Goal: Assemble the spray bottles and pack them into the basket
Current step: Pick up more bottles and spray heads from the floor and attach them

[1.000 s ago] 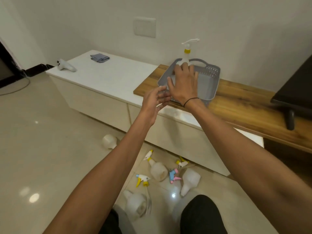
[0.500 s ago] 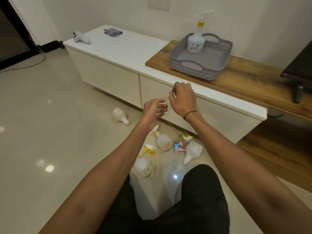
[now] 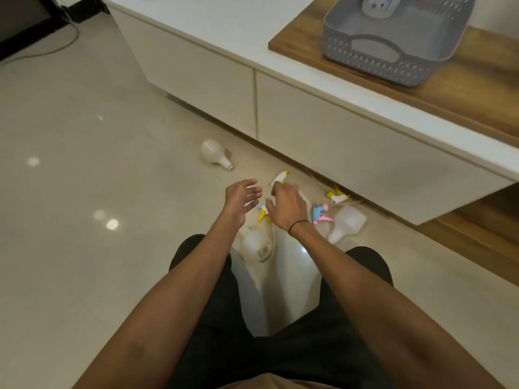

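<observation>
The grey basket [image 3: 373, 56] stands on the wooden shelf at the top right, with one assembled spray bottle [image 3: 377, 5] upright at its far end. On the floor lie loose parts: a white bottle [image 3: 214, 154] to the left, another bottle [image 3: 346, 224] to the right, a third bottle [image 3: 257, 242] under my wrists, a pink and blue spray head [image 3: 320, 213], and a yellow spray head [image 3: 338, 196]. My left hand [image 3: 240, 199] is open, fingers spread. My right hand [image 3: 289, 204] hovers over a bottle with a yellow-tipped head [image 3: 280, 176], fingers curled, holding nothing.
A low white cabinet [image 3: 309, 113] runs across the view, with the wooden shelf [image 3: 477, 88] on its right part. My knees in dark shorts [image 3: 219, 290] frame the parts on the glossy tiled floor. A cable [image 3: 42, 51] lies at the far left.
Both hands have come down from the basket to the parts on the floor. The assembled bottle stays in the basket. My view has tilted down.
</observation>
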